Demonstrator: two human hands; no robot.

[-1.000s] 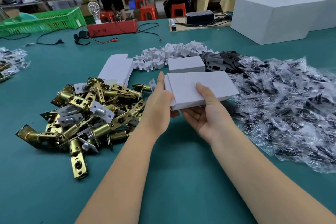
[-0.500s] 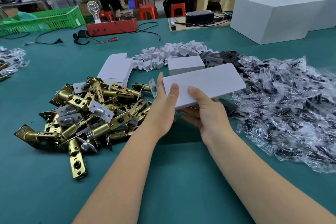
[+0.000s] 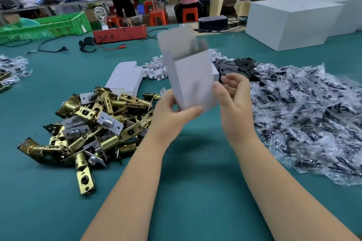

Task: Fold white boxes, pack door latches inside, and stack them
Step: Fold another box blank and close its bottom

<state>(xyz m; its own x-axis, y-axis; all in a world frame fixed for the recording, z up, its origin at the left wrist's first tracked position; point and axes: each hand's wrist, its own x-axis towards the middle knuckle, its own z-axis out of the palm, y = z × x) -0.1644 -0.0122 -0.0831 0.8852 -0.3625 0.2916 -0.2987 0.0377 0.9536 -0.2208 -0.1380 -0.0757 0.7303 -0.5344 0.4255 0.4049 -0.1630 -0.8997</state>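
Head view — white box (image 3: pixel 191 76): thin matte card, a tall rectangular sleeve held upright above the table, top flaps open and blurred; smooth, unprinted faces.
Head view — left hand (image 3: pixel 172 113): grips the lower left corner of the white box, thumb laid across the front face near its bottom edge, fingers hidden behind the card.
Head view — right hand (image 3: pixel 234 101): just beside the box's right edge, fingers loosely spread and relaxed; whether they touch the card cannot be told because of blur.
Head view — box relative to grip: the box rises above both hands, its bottom end between them, its open top pointing away from the person.
Head view — door latches (image 3: pixel 94 125): a loose heap of brass-coloured metal cylinders with flat silver and gold faceplates, shiny and angular, on the table left of the left hand.
Head view — flat box blanks (image 3: pixel 125 77): a short stack of unfolded white card lying behind the latch heap.
Head view — card inserts (image 3: pixel 154 68): a pile of small white folded pieces, partly hidden behind the held box.
Head view — bagged parts (image 3: pixel 305 111): a broad spread of crinkled clear plastic packets with dark contents, glossy, to the right of the right hand.
Head view — table (image 3: pixel 195 182): flat teal surface, smooth and matte.
Head view — large white cartons (image 3: pixel 293 21): plain blocks at the far right of the table.
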